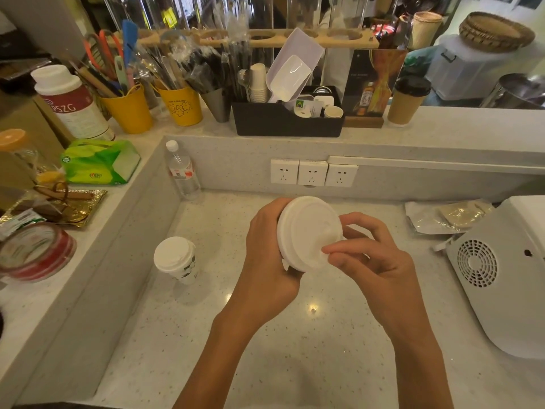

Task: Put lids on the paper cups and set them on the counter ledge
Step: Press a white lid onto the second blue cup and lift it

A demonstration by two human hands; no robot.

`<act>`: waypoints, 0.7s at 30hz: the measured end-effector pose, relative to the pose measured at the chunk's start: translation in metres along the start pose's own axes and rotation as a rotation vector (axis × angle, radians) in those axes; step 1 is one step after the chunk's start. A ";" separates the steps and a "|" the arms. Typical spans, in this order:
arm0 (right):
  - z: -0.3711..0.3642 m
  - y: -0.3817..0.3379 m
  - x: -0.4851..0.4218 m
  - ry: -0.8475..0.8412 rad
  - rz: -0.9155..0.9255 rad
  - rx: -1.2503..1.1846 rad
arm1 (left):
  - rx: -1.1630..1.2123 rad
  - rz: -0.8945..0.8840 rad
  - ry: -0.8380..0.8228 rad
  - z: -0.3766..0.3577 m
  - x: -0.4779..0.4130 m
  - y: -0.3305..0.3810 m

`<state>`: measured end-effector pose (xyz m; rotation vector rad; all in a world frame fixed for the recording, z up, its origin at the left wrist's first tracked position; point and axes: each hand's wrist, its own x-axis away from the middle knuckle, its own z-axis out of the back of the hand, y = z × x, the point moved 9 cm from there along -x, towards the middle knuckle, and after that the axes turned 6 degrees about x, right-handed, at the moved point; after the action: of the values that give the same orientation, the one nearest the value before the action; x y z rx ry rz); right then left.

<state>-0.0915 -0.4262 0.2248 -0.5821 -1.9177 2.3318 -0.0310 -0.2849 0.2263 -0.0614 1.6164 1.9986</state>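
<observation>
I hold a cup under its lid (309,231) above the counter (295,335), my left hand (265,255) left of it, my right hand (368,255) right of it, fingertips on the lid's rim. A second lidded cup (176,259) stands on the counter well left of mine. Behind mine, sockets (312,172) sit in the wall below the ledge (457,131); a bottle (183,172) stands left of them. On the ledge, behind and right, stands another lidded cup (407,100), a caddy (287,119) to its left.

Ledge (460,129) bare right of brown cup (405,101); organizer (287,121) crowds its left
</observation>
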 end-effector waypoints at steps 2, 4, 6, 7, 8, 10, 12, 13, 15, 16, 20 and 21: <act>-0.001 0.000 0.000 0.000 -0.003 0.010 | -0.043 -0.017 0.008 -0.001 0.000 0.003; -0.001 0.001 0.000 -0.012 -0.010 0.002 | -0.022 -0.003 0.005 -0.002 0.001 0.003; -0.003 0.004 0.001 -0.032 -0.022 -0.018 | 0.018 0.003 -0.001 -0.003 0.003 0.004; -0.003 0.005 0.001 -0.040 -0.032 -0.038 | 0.034 0.002 0.002 -0.003 0.003 0.006; -0.005 0.009 0.001 -0.054 -0.052 -0.065 | 0.045 0.002 0.009 -0.002 0.004 0.007; -0.010 0.018 0.000 -0.106 -0.129 -0.108 | 0.063 0.008 0.016 -0.001 0.005 0.007; -0.020 0.027 0.003 -0.209 -0.225 -0.202 | 0.084 0.021 0.003 -0.002 0.007 0.004; -0.025 0.029 0.006 -0.260 -0.261 -0.280 | 0.098 0.024 0.001 -0.001 0.009 0.003; -0.031 0.030 0.011 -0.322 -0.289 -0.372 | 0.138 0.030 0.008 0.000 0.015 -0.002; -0.034 0.030 0.014 -0.340 -0.291 -0.376 | 0.160 0.036 0.015 0.000 0.019 -0.004; -0.050 0.034 0.023 -0.431 -0.337 -0.363 | 0.247 0.095 0.057 0.004 0.036 -0.019; -0.054 0.036 0.024 -0.453 -0.362 -0.376 | 0.269 0.113 0.067 0.005 0.040 -0.022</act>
<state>-0.0895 -0.3764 0.1766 0.2988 -2.4211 2.0024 -0.0533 -0.2617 0.1927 0.0672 1.9568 1.8589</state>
